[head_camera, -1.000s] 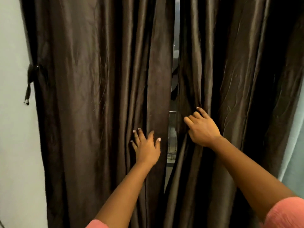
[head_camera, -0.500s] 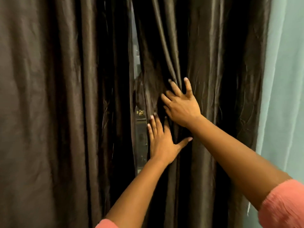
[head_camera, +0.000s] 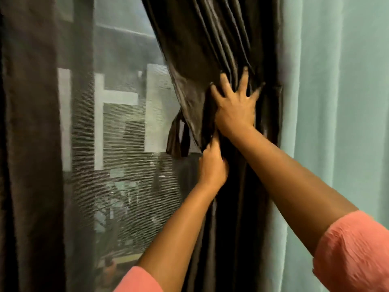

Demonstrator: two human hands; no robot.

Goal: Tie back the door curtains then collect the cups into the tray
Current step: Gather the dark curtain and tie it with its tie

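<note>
The right brown curtain [head_camera: 210,45] is bunched toward the pale green wall. My right hand [head_camera: 235,106] presses on the gathered folds with fingers spread. Just below it, my left hand [head_camera: 213,165] grips the curtain's inner edge, fingers curled into the fabric. A short loop of the same brown cloth [head_camera: 177,138] hangs from the edge, left of my hands. The left brown curtain [head_camera: 29,144] hangs straight at the far left. No cups or tray are in view.
A mesh screen [head_camera: 117,144] covers the opening between the curtains, with buildings and trees outside behind it. The pale green wall [head_camera: 336,102] fills the right side.
The right curtain has been pushed far right, uncovering the screened opening. Both hands moved right with it, and my left hand went from flat on the fabric to gripping its edge.
</note>
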